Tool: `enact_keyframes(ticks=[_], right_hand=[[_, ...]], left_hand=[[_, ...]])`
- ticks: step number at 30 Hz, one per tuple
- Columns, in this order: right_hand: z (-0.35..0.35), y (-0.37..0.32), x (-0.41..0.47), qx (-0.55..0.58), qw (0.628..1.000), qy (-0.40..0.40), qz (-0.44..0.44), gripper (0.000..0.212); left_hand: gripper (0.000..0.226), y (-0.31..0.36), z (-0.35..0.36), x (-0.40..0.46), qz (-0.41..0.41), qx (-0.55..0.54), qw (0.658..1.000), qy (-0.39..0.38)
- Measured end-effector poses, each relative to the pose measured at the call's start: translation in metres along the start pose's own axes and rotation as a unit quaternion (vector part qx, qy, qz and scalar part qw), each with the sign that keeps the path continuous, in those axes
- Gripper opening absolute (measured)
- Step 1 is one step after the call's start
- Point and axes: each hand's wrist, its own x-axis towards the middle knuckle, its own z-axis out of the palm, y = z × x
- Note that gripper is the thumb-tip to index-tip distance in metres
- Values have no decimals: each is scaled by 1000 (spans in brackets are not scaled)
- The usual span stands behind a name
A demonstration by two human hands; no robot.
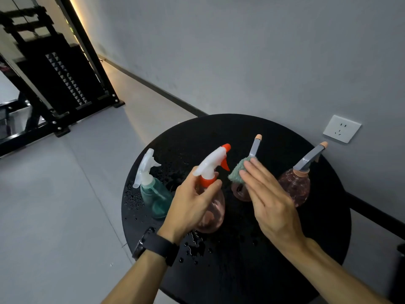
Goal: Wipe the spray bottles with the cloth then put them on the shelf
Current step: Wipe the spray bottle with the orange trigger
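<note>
At the far left stands a black shelf unit [63,84] on the floor, well apart from the round black tabletop [295,249]; none of its visible levels holds a spray bottle.

On the tabletop there are 4 bottles. Leftmost is the teal bottle [155,198] with a clear white trigger, standing upright with water droplets [133,200] scattered just beside it. Next, the left hand [192,207], with a black watch [155,245] at the wrist, grasps the pink bottle with the orange-and-white trigger [210,176], fingers curled round its neck and shoulder. More water is pooled on the tabletop near that wrist.

To the right, the right hand [269,200] lies flat with its fingers straight, pressing the green cloth [237,170] against a small pink bottle with a grey nozzle [241,191]; the cloth covers that bottle's top and only the nozzle and part of the body show. Rightmost is a larger pink bottle with a grey nozzle [295,187], untouched, near the wall socket [341,128].

My judgement is that the task is at an early stage: all 4 bottles are on the tabletop and the wet surface suggests wiping is only under way. Whether any bottle is already wiped clean cannot be told. Left to do: finish wiping each one and carry all 4 over to the shelf.
</note>
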Motion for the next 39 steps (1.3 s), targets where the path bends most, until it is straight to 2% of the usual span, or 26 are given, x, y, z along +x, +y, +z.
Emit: enact_keyframes(ticks=[5, 9, 12, 14, 20, 24, 27, 29, 34, 39], right_hand=[[-4, -17, 12, 12, 1000, 25, -2, 33], [0, -33, 14, 24, 997, -25, -72, 40], [8, -39, 11, 50, 991, -84, -93, 42], [12, -36, 8, 56, 988, -114, -85, 41], [8, -24, 10, 43, 993, -107, -31, 39], [0, -3, 17, 24, 995, -81, 52, 38], [-3, 4, 18, 28, 994, -64, 81, 39], [-4, 5, 18, 31, 994, -58, 90, 38], [-6, 8, 19, 26, 993, -42, 110, 36], [-1, -12, 16, 33, 994, -63, 79, 37]], left_hand=[[25, 0, 5, -2, 44, 77, 996, -7], [24, -4, 5, 0, 105, 147, 984, -9], [49, -10, 5, -1, 108, 182, 977, -3], [54, -17, 5, 0, 95, 183, 979, 2], [20, -20, 5, 2, 131, 234, 963, -15], [24, -19, 5, -1, 110, 248, 962, -6], [26, -20, 4, -1, 117, 249, 961, -15], [29, -21, 3, -1, 141, 253, 957, -18], [22, -21, 3, 0, 166, 244, 955, -10], [30, -23, 5, 1, 164, 250, 954, -14]])
